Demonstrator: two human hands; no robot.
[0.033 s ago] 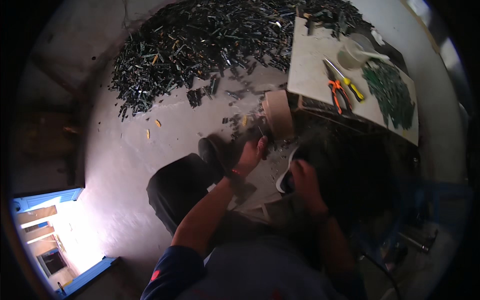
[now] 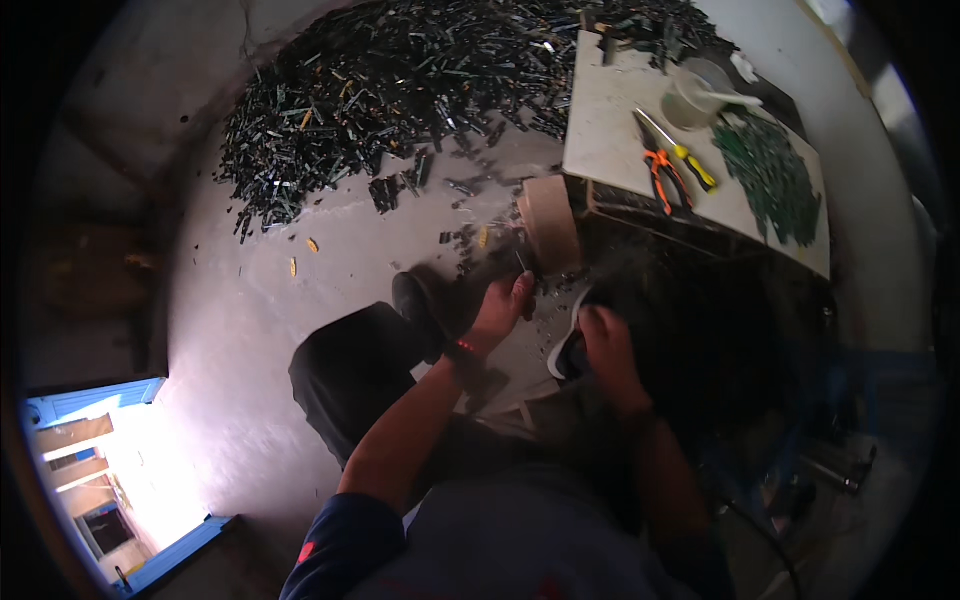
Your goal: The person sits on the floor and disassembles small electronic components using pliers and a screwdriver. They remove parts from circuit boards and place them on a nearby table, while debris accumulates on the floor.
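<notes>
In the middle, my left hand [image 2: 506, 305] is closed, with a thin dark strip [image 2: 522, 260] standing up from between thumb and fingers. Just beyond it, a tan cardboard box [image 2: 551, 222] rests on the floor beside the table. My right hand [image 2: 608, 345] is curled closed over the dark area by my shoe [image 2: 561, 358]; shadow and the fingers hide whatever it may hold. Small dark bits [image 2: 466, 250] lie scattered on the floor near the box.
A large heap of dark strips [image 2: 400, 100] covers the floor ahead. The pale low table [image 2: 610, 130] carries orange-handled pliers [image 2: 665, 178], a yellow-handled screwdriver [image 2: 690, 163], a clear plastic tub [image 2: 690, 98] and a pile of green strips [image 2: 775, 180]. A bright blue-framed doorway [image 2: 150, 480] is at left.
The whole view has shifted slightly, so the table sits a little further left and higher. Both hands keep nearly the same pose beside the box and shoe.
</notes>
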